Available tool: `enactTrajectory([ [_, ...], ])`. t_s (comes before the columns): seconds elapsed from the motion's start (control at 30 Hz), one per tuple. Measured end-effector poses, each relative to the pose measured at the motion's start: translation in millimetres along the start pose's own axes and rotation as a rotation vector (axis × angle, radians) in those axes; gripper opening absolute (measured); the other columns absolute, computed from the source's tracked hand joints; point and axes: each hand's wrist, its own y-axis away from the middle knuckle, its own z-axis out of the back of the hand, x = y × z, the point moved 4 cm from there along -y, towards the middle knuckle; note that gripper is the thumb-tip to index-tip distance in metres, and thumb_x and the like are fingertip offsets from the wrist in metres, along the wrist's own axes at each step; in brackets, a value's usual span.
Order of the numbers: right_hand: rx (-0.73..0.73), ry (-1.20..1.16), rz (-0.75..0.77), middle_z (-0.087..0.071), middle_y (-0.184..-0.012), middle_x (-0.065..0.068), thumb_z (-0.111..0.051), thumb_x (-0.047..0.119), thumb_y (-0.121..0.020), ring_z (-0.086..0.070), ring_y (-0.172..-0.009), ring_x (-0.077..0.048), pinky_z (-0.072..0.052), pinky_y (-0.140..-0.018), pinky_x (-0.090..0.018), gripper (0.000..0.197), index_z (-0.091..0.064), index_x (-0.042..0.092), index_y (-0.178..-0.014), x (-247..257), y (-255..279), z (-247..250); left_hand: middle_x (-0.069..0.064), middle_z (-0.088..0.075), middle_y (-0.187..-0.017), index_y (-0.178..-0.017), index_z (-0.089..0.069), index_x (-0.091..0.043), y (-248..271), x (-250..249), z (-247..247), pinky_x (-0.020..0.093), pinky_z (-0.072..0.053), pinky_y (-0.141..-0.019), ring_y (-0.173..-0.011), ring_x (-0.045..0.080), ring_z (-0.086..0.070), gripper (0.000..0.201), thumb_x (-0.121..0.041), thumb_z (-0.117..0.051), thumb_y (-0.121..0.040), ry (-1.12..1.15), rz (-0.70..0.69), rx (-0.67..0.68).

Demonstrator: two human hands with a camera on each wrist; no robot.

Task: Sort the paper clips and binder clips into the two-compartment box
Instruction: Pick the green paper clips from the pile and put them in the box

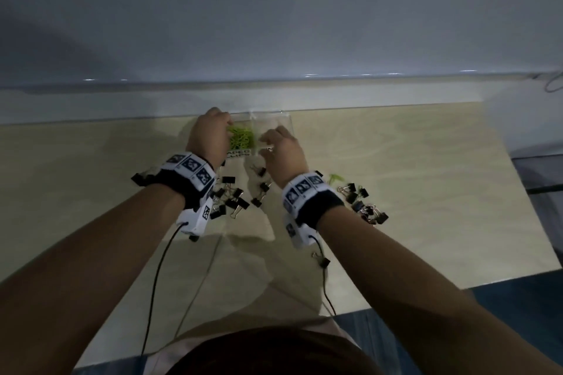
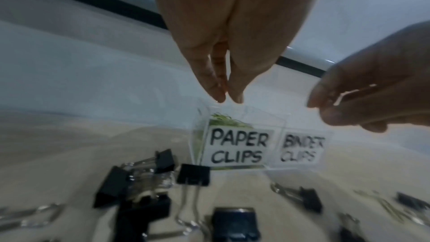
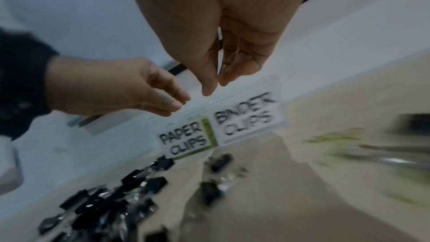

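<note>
Here the clear box (image 2: 267,130) is sitting just under both hands; the left hand (image 1: 210,134) is hovering with fingers (image 2: 218,93) released over its green paper clips (image 1: 240,137), while the right hand (image 1: 281,149) is pinching a binder clip (image 2: 353,93), best dropped squarely beneath into the binder side.

Black wristbands (image 1: 182,189) with white marker blocks

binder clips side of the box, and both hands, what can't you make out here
- Binder clips compartment: head view, right hand covers much of it; contents unclear.
- Right hand's hold: left wrist view shows a thin silver wire at its fingers; what it belongs to is hidden.
- Left hand: whether its fingertips pinch a paper clip is too small and blurred in every view.
- Green paper clips on the table: right wrist view, motion blur.
</note>
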Motion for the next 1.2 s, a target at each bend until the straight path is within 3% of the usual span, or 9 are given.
enactTrajectory([
  [0.1, -0.058, -0.001, -0.114, -0.059, -0.096, -0.005, -0.061, 0.008, -0.084, -0.06, -0.079, -0.021, -0.051, -0.071, -0.029, 0.009, -0.066, 0.008, -0.092, -60, 32, 17, 0.01, -0.058, -0.112, -0.102, -0.065, -0.005, 13, -33, -11, 0.031, -0.044, -0.088, -0.1, 0.025, -0.055, 0.019, 0.0, -0.054, -0.087, 0.015, -0.183, 0.005],
  [0.23, -0.064, 0.047, -0.131, -0.06, -0.085, -0.01, -0.07, 0.007, -0.073, -0.059, -0.075, -0.029, -0.051, -0.067, -0.033, 0.012, -0.07, 0.006, -0.085, -105, 70, 21, 0.008, -0.059, -0.109, -0.105, -0.065, -0.008, 26, -91, -64, 0.037, -0.047, -0.087, -0.097, 0.023, -0.057, 0.021, -0.003, -0.052, -0.09, 0.061, -0.414, 0.321],
  [0.37, -0.007, 0.071, -0.073, -0.063, -0.087, -0.017, -0.065, 0.011, -0.071, -0.06, -0.076, -0.034, -0.053, -0.066, -0.042, 0.022, -0.071, 0.002, -0.091, -110, 80, 10, 0.009, -0.056, -0.113, -0.115, -0.062, -0.009, 30, -122, -109, 0.034, -0.047, -0.087, -0.095, 0.025, -0.059, 0.038, 0.009, -0.052, -0.083, 0.003, -0.485, 0.54],
  [0.47, -0.021, 0.055, -0.06, -0.063, -0.092, -0.017, -0.053, 0.022, -0.074, -0.061, -0.075, -0.034, -0.054, -0.063, -0.041, 0.031, -0.071, 0.004, -0.091, -112, 84, 4, 0.009, -0.055, -0.11, -0.112, -0.065, -0.012, 27, -129, -125, 0.029, -0.041, -0.079, -0.095, 0.028, -0.058, 0.032, 0.0, -0.053, -0.085, -0.117, -0.488, 0.611],
  [0.6, -0.084, -0.001, -0.034, -0.062, -0.086, -0.014, -0.065, 0.014, -0.074, -0.059, -0.072, -0.031, -0.051, -0.058, -0.035, 0.016, -0.069, 0.006, -0.087, -112, 103, 12, 0.007, -0.055, -0.102, -0.091, -0.07, -0.012, 24, -134, -132, 0.027, -0.038, -0.072, -0.089, 0.026, -0.058, 0.011, -0.018, -0.062, -0.085, -0.17, -0.485, 0.597],
  [0.73, -0.198, -0.026, -0.039, -0.06, -0.088, -0.007, -0.066, 0.009, -0.074, -0.058, -0.076, -0.024, -0.05, -0.062, -0.031, 0.008, -0.065, 0.006, -0.082, -125, 129, 35, 0.004, -0.057, -0.095, -0.081, -0.067, -0.01, 29, -136, -131, 0.027, -0.039, -0.067, -0.079, 0.022, -0.057, 0.005, -0.013, -0.063, -0.081, -0.124, -0.445, 0.53],
  [0.9, -0.349, -0.022, -0.199, -0.061, -0.088, -0.004, -0.067, 0.011, -0.075, -0.059, -0.075, -0.019, -0.051, -0.065, -0.029, 0.011, -0.065, 0.01, -0.086, -170, 155, 69, 0.004, -0.058, -0.086, -0.078, -0.067, -0.009, 25, -117, -108, 0.032, -0.049, -0.071, -0.074, 0.018, -0.056, 0.004, -0.01, -0.063, -0.077, 0.131, -0.321, 0.351],
  [1.03, -0.295, 0.075, -0.265, -0.061, -0.093, -0.006, -0.068, 0.01, -0.075, -0.057, -0.086, -0.023, -0.047, -0.074, -0.028, 0.02, -0.064, 0.009, -0.094, -190, 163, 75, 0.01, -0.058, -0.096, -0.09, -0.065, -0.008, 32, -93, -99, 0.038, -0.047, -0.082, -0.093, 0.029, -0.053, 0.013, -0.007, -0.057, -0.079, -0.041, -0.397, 0.324],
  [1.2, -0.308, 0.107, -0.23, -0.062, -0.1, -0.011, -0.065, 0.015, -0.081, -0.056, -0.092, -0.028, -0.05, -0.078, -0.038, 0.022, -0.067, 0.007, -0.101, -182, 138, 77, 0.004, -0.053, -0.12, -0.121, -0.057, -0.01, 54, -124, -117, 0.035, -0.038, -0.099, -0.113, 0.021, -0.045, 0.034, -0.019, -0.054, -0.088, -0.122, -0.56, 0.439],
])
